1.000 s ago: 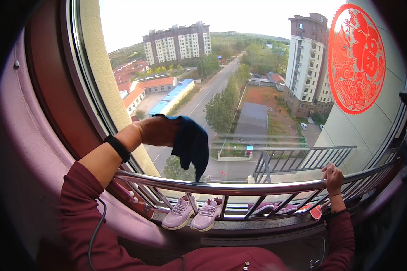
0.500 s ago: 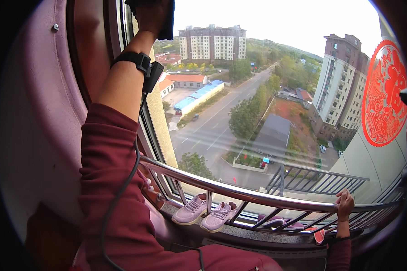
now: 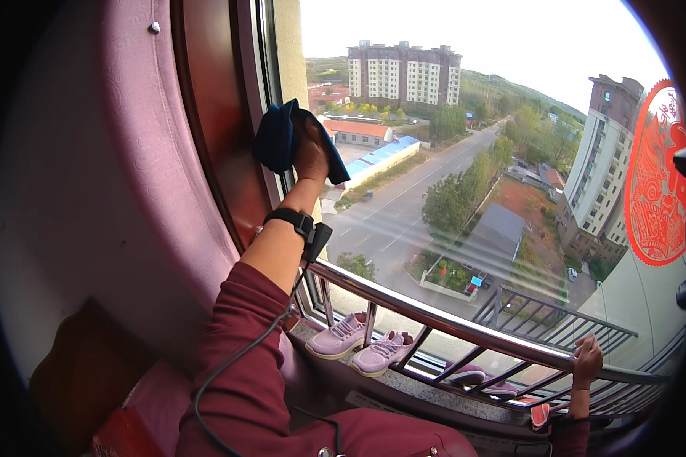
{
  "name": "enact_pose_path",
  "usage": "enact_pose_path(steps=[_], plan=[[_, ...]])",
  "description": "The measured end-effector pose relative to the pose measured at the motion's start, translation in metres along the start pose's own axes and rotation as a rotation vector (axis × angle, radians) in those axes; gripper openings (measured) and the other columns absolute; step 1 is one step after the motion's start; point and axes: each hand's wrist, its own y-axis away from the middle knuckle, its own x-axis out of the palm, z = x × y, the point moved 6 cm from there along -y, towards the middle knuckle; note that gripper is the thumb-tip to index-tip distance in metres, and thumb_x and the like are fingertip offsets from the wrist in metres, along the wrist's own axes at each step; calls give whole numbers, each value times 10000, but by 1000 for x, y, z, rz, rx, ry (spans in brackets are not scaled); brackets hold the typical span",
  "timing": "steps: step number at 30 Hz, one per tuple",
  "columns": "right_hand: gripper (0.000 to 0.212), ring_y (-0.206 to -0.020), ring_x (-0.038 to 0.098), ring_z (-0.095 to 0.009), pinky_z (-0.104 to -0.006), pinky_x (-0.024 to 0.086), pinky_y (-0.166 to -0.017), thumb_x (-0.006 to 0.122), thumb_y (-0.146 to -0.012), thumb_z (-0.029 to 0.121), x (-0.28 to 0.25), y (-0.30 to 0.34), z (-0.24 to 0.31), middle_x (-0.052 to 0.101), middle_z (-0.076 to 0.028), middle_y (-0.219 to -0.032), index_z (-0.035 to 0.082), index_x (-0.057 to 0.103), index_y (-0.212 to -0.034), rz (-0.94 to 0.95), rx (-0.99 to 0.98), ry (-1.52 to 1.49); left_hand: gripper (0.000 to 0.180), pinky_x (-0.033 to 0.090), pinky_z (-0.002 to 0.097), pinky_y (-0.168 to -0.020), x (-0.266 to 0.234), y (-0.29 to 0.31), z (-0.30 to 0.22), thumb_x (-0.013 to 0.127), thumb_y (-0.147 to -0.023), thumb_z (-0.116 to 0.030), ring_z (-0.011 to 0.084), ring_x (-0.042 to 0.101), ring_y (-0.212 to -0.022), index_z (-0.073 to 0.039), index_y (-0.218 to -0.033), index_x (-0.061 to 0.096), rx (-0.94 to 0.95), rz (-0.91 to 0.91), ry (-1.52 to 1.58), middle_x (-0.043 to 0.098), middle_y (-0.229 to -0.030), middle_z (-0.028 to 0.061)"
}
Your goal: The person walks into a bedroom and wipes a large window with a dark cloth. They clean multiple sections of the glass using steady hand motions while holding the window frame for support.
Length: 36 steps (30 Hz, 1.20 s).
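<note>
Outside, beyond the curved, polished-metal railing (image 3: 413,305): wide, flat-roofed beige-&-brown multistorey bldg (image 3: 404,75), far off; tall, narrow white-&-brown bldg (image 3: 606,160), beyond R part of railing. Straight grey paved road (image 3: 434,183) runs betw. the two, also beyond railing.

Inside: pink embossed fabric panel (image 3: 137,114) stands L of railing. Tall, dark red-brown, glossy window frame (image 3: 213,99) rises above railing's L end, next to panel. Large round red cut-out decoration (image 3: 655,183), scalloped edge, above railing's R end. Grey speckled stone ledge (image 3: 431,388) runs along railing's foot.

Dark-blue soft cloth (image 3: 276,141): above railing's L end, clear of it, overlapping the window edge in view; actual contact w/ that edge unclear. L hand (image 3: 312,156) grips cloth; material folds round the hand, fingers mostly hidden. R hand (image 3: 587,358) at top bar of railing, nr R end, fingers bent; whether clasped round bar or merely resting, can't tell.

Pair of pale-pink lace-up shoes w/ light soles (image 3: 381,354): at railing's foot, L part, one upright bar showing betw. them. Purple shoes (image 3: 465,377): further R, behind railing bars, partly hidden. Small coral-red item w/ pale markings (image 3: 540,415): at railing's foot, below R hand; kind unclear. Black wrist strap w/ small boxy unit (image 3: 303,224): on L wrist, above railing's L end.
</note>
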Motion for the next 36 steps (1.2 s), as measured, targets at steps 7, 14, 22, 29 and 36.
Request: enact_pose_path(steps=[7,14,22,29,36], plan=[[476,-536,628,-232,-401,458,-564,374,-1077,328,1,2,9,607,-70,-580,77,650,-782,39,-50,-35,647,266,471,-1196,-3,72,15,343,-1082,-465,469,367,-1422,6,-1524,326,-535,-2,93,417,-1513,324],[482,-543,636,-246,-395,465,-558,379,-1084,337,0,5,17,600,-65,-566,96,672,-787,7,-60,-6,599,453,552,-982,6,192,61,413,-995,-583,442,608,-1060,-50,-1112,660,-1441,-206,-305,667,-1158,204],[482,-553,648,-280,-421,469,-553,382,-1088,306,-7,8,35,603,-87,-565,97,674,-766,-13,-123,-37,404,467,497,-1064,-5,223,17,526,-993,-317,371,594,-1229,-59,-1295,604,-1603,303,-413,602,-1359,191],[472,-539,629,-295,-422,463,-547,390,-1084,288,-11,9,44,576,-82,-536,97,670,-756,-36,-131,-2,457,491,511,-968,-3,131,-5,435,-1013,-395,355,608,-1159,-41,-1167,679,-1511,-143,-309,624,-1251,215],[459,-546,642,-301,-427,465,-542,394,-1079,292,-13,8,45,580,-80,-533,96,666,-767,-14,-76,-14,439,400,536,-979,22,-101,-108,395,-1005,-390,382,582,-1050,-12,-1049,614,-536,-198,-336,624,-1091,216]])
